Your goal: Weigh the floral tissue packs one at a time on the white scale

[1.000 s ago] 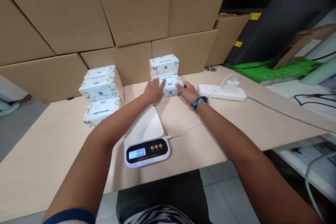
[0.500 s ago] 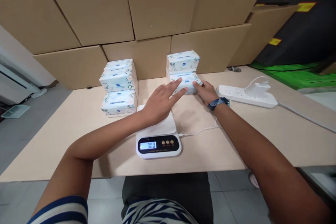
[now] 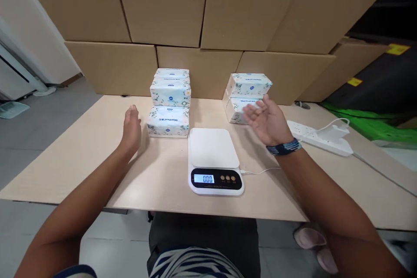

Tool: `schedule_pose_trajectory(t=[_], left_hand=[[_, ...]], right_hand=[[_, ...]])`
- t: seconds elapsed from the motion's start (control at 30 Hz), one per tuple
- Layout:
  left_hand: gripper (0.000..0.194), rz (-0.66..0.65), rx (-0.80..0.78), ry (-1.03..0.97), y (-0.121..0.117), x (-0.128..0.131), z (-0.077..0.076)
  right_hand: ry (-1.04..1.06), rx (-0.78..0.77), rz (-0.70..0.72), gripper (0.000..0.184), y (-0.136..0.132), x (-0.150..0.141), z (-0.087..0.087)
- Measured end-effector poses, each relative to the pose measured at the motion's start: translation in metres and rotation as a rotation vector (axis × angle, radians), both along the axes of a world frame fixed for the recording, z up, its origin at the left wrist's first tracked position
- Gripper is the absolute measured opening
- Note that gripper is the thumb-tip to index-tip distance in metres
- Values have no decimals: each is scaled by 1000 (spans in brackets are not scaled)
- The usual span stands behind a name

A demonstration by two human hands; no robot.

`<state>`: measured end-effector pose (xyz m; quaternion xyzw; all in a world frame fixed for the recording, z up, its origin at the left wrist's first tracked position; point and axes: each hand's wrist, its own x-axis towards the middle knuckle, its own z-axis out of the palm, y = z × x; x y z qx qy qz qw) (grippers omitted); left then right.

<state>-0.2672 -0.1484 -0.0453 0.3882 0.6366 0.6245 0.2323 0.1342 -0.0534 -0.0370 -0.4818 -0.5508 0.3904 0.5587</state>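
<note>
My left hand (image 3: 130,127) is open, fingers together and stretched out, held edge-on just left of the left stack of tissue packs (image 3: 169,104). My right hand (image 3: 267,120) is open too, palm turned inward, in the air in front of the right stack of two tissue packs (image 3: 247,93); it holds nothing. Between my arms a white kitchen scale (image 3: 213,158) lies on the beige table (image 3: 97,156), its display reading 0.00 and its platform bare. I wear a blue wristband on my right wrist.
A wall of cardboard boxes (image 3: 202,13) stands along the back edge of the table. A white power strip (image 3: 321,137) with a charger plugged in lies at the right, and a thin white cable runs to the scale. Green matting (image 3: 374,124) shows at far right.
Both hands have left the right tissue stack. My left hand swung left to beside the left stack, my right hand lifted and pulled back. The camera turned left.
</note>
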Motion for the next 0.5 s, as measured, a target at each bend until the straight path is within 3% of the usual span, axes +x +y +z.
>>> schedule_pose_trajectory(t=[0.07, 0.13, 0.3, 0.5], left_hand=[[74, -6, -121, -255, 5, 4, -3], [74, -43, -178, -362, 7, 9, -6], [71, -190, -171, -326, 0, 19, -9], [82, -265, -171, -165, -2, 21, -14]], right_hand=[[172, -226, 198, 69, -18, -33, 11], [284, -389, 323, 60, -33, -67, 19], [233, -483, 358, 54, -47, -131, 17], [219, -488, 335, 92, -52, -161, 7]])
